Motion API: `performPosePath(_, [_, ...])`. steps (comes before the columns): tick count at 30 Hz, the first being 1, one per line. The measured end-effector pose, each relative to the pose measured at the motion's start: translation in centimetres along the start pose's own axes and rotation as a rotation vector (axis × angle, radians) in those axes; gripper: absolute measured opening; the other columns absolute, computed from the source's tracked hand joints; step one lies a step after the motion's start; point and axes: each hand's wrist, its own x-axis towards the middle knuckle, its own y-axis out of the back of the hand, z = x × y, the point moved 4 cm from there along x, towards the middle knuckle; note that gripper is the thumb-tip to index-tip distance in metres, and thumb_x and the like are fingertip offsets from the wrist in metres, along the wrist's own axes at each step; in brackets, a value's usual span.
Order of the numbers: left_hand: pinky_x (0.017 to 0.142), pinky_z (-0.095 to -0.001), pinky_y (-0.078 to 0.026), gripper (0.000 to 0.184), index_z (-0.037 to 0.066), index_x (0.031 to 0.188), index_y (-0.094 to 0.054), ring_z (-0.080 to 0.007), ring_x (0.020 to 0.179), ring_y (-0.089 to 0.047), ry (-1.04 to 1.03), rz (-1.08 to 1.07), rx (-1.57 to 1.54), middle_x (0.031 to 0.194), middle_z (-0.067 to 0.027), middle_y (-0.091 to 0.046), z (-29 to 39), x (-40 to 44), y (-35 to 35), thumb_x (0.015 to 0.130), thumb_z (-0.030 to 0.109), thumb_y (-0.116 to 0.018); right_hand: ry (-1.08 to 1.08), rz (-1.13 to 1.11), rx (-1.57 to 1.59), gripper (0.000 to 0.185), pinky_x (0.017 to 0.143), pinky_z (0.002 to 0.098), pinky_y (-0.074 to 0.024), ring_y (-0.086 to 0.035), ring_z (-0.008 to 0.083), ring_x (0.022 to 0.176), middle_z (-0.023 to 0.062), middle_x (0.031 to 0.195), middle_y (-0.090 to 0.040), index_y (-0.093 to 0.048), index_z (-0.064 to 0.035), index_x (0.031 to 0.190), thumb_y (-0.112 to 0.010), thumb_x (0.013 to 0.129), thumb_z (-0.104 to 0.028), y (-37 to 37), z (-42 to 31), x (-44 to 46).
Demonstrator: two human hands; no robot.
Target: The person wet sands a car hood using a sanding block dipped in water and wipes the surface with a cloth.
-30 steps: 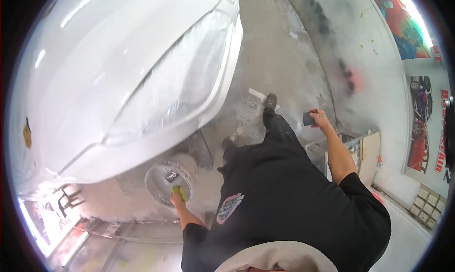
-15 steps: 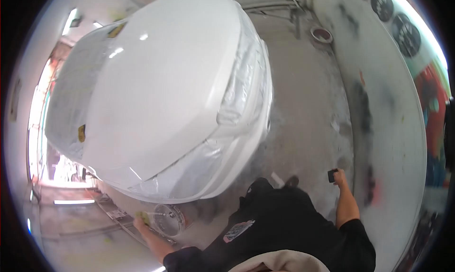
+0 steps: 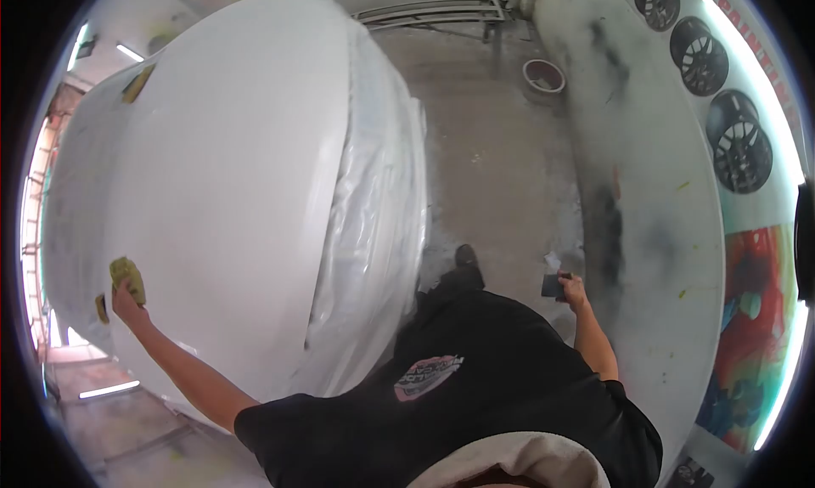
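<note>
A white car hood [image 3: 229, 165] fills the left half, with clear plastic film [image 3: 361, 216] over the front end. My left hand [image 3: 127, 301], arm stretched out, grips a yellow-green sponge [image 3: 126, 271] over the hood's far side, close to the windshield; whether the sponge touches the paint I cannot tell. A small brownish-yellow pad [image 3: 102, 309] lies just beyond it. On my right side, away from the car, my right hand [image 3: 576, 291] is closed on a flat dark grey piece [image 3: 553, 285], possibly sandpaper or a sanding pad.
A grey wall [image 3: 654, 259] with dark smudges runs along my right, with wheel pictures [image 3: 741, 140] on a panel above it. A dark red basin [image 3: 543, 77] stands on the floor against the wall. A metal frame [image 3: 433, 12] lies at the back.
My left hand has gone from low beside the car, near a clear bucket, up over the hood with the sponge. My body has moved forward along the car's front; the bucket is out of sight.
</note>
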Motion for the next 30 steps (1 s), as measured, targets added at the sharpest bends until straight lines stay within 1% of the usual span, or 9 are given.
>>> performPosePath(3, [0.079, -0.0336, -0.055, 0.038, -0.005, 0.116, -0.07, -0.0223, 0.092, -0.067, 0.013, -0.025, -0.016, 0.106, -0.0116, -0.071, 3.1, 1.1, -14.1, 0.082, 0.01, -0.071, -0.164, 0.093, -0.111, 0.045, 0.074, 0.0529, -0.0634, -0.066, 0.03, 0.106, 0.0115, 0.122, -0.065, -0.066, -0.0074, 0.132, -0.063, 0.089, -0.019, 5.3, -3.8, 3.4])
performPosePath(7, [0.079, -0.0329, -0.055, 0.037, -0.005, 0.115, -0.07, -0.0211, 0.09, -0.068, -0.08, -0.128, 0.007, 0.102, -0.0111, -0.072, 3.9, 6.1, -29.8, 0.081, 0.008, -0.072, 0.06, 0.168, 0.065, 0.047, 0.075, 0.0567, -0.0623, -0.068, 0.0317, 0.106, 0.0154, 0.119, -0.067, -0.066, -0.003, 0.129, -0.064, 0.084, -0.018, 11.9, -5.4, 10.8])
performPosePath(9, [0.079, -0.0327, -0.055, 0.036, -0.006, 0.115, -0.071, -0.0212, 0.087, -0.068, -0.089, -0.197, 0.033, 0.1, -0.0103, -0.072, 6.4, 6.0, -38.2, 0.082, 0.009, -0.071, -0.055, 0.19, 0.264, 0.047, 0.075, 0.0551, -0.0611, -0.07, 0.0316, 0.099, 0.0167, 0.114, -0.069, -0.066, -0.0043, 0.129, -0.066, 0.084, -0.019, 12.0, -9.5, 13.4])
performPosePath(15, [0.072, -0.0297, -0.054, 0.034, -0.004, 0.114, -0.073, -0.0166, 0.08, -0.067, -0.038, -0.222, -0.068, 0.093, -0.0088, -0.072, 11.0, 5.9, -56.6, 0.081, 0.005, -0.069, 0.1, 0.043, -0.047, 0.042, 0.062, 0.0506, -0.0624, -0.071, 0.035, 0.091, 0.0184, 0.108, -0.069, -0.069, -0.0009, 0.116, -0.058, 0.089, -0.03, 13.4, -16.0, 29.9])
performPosePath(22, [0.072, -0.0292, -0.056, 0.037, -0.007, 0.118, -0.069, -0.0178, 0.079, -0.068, 0.08, -0.065, -0.085, 0.096, -0.0086, -0.071, 15.0, 7.0, -68.3, 0.082, 0.002, -0.066, 0.06, -0.086, -0.267, 0.041, 0.069, 0.0458, -0.0606, -0.068, 0.031, 0.097, 0.0154, 0.103, -0.068, -0.069, -0.0044, 0.116, -0.059, 0.097, -0.039, 11.8, -41.2, 48.4])
performPosePath(23, [0.071, -0.0289, -0.056, 0.036, -0.006, 0.116, -0.07, -0.0174, 0.078, -0.068, 0.1, -0.046, -0.054, 0.096, -0.0083, -0.071, 14.2, 7.9, -69.0, 0.082, 0.002, -0.067, -0.089, -0.039, -0.252, 0.041, 0.064, 0.0459, -0.0605, -0.07, 0.03, 0.091, 0.0127, 0.095, -0.069, -0.068, -0.0041, 0.113, -0.059, 0.099, -0.041, 11.2, -46.5, 51.9])
performPosePath(26, [0.071, -0.0281, -0.056, 0.03, -0.003, 0.111, -0.072, -0.0153, 0.077, -0.068, 0.013, -0.107, 0.04, 0.092, -0.0061, -0.072, 12.8, 10.3, -71.5, 0.082, 0.004, -0.069, 0.071, -0.077, -0.314, 0.049, 0.052, 0.0403, -0.0551, -0.068, 0.0225, 0.067, 0.0082, 0.086, -0.069, -0.069, -0.0043, 0.11, -0.061, 0.098, -0.051, 9.5, -58.6, 65.6])
performPosePath(28, [0.072, -0.0277, -0.056, 0.029, -0.003, 0.111, -0.072, -0.0149, 0.078, -0.068, 0.019, -0.078, 0.03, 0.092, -0.0059, -0.072, 13.0, 11.4, -72.3, 0.083, 0.004, -0.069, 0.102, -0.118, -0.399, 0.058, 0.059, 0.0407, -0.0566, -0.069, 0.0226, 0.082, 0.0084, 0.099, -0.07, -0.068, -0.0051, 0.122, -0.064, 0.096, -0.056, 5.7, -67.5, 70.5])
performPosePath(30, [0.074, -0.0277, -0.056, 0.03, -0.004, 0.113, -0.072, -0.0154, 0.081, -0.069, 0.037, 0.01, 0.05, 0.095, -0.007, -0.072, 12.1, 13.5, -74.2, 0.084, 0.004, -0.07, 0.132, -0.138, -0.281, 0.048, 0.068, 0.0445, -0.0592, -0.066, 0.0268, 0.102, 0.0096, 0.119, -0.066, -0.066, -0.0105, 0.132, -0.063, 0.099, -0.046, 0.2, -75.6, 73.5])
